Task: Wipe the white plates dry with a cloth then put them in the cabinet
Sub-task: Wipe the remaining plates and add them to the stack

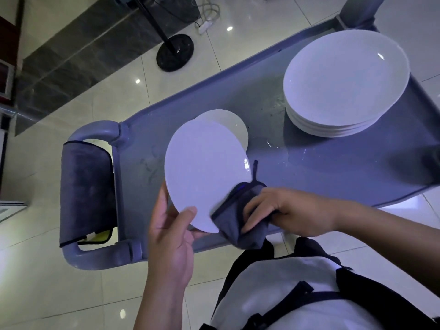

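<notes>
Head view, looking down. A grey plastic service cart point(321, 167) stands on a glossy tiled floor point(71, 294); its flat top shows wet streaks near the middle. A dark grey towel point(85, 194) is draped over the looped cart handle point(100, 131) at the left end, with a yellow edge showing beneath it. At the far right of the cart top rests a stack of white plates point(342, 84), several high, rims aligned. Near the cart's middle a single white plate point(228, 122) lies flat, partly hidden by the held plate point(204, 172), which is raised above the cart top and tilted toward the camera. The left hand point(171, 236) supports this plate at its lower-left rim, thumb lying on the upper face and the fingers curled beneath. The right hand point(285, 213) grips a bunched grey cloth point(240, 220) with black edging, its fingers closed around the fabric and pressing it against the plate's lower-right rim; a hanging loop of the cloth stands up just beside the plate edge. The person's white shirt and black apron straps point(307, 287) fill the lower right. On the floor beyond the cart stand a black round stand base point(175, 53) and a white power strip point(206, 25).
</notes>
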The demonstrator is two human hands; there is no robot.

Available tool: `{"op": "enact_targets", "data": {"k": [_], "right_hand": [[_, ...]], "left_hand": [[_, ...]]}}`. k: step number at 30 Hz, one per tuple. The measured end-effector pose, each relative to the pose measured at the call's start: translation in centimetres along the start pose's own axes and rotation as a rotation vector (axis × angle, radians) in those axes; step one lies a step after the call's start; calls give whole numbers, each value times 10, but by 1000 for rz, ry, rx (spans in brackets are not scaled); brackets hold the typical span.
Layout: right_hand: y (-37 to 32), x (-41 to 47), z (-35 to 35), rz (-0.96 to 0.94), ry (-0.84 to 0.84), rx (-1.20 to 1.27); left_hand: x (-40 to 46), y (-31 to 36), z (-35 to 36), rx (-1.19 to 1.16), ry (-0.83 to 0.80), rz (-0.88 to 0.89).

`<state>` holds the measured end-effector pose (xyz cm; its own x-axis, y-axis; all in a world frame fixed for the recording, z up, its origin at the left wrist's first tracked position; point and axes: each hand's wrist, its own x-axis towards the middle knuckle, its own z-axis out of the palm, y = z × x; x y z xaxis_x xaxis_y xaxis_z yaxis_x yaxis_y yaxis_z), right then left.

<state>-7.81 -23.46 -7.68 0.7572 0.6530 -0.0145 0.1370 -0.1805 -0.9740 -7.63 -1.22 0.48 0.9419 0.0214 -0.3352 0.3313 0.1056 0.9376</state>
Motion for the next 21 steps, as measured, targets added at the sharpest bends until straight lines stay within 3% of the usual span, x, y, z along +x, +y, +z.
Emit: {"op": "enact_targets", "data": {"k": [6,8,10,13,15,19,21], "right_hand": [[29,-53,-1,286,602,496],[14,-49,-14,249,748,427],[-6,-39,-32,154,863,155],[-33,-14,-50,-51,944,-209],[-39,6,-53,-81,942,-364],[-47,20,-43,-21,826,-412],[-51,18,-35,-14,891,-347]], "left_hand": [[3,1,6,-14,11,-22],[-1,-4,12,-2,-8,-35],[-8,-9,20,-12,-15,-53],[-20,-13,36,-68,-55,-88],[-27,-12,48,-108,-79,-95],[-37,-9,62,-139,-76,-48],[-43,-8,63,-143,-68,-10]]}}
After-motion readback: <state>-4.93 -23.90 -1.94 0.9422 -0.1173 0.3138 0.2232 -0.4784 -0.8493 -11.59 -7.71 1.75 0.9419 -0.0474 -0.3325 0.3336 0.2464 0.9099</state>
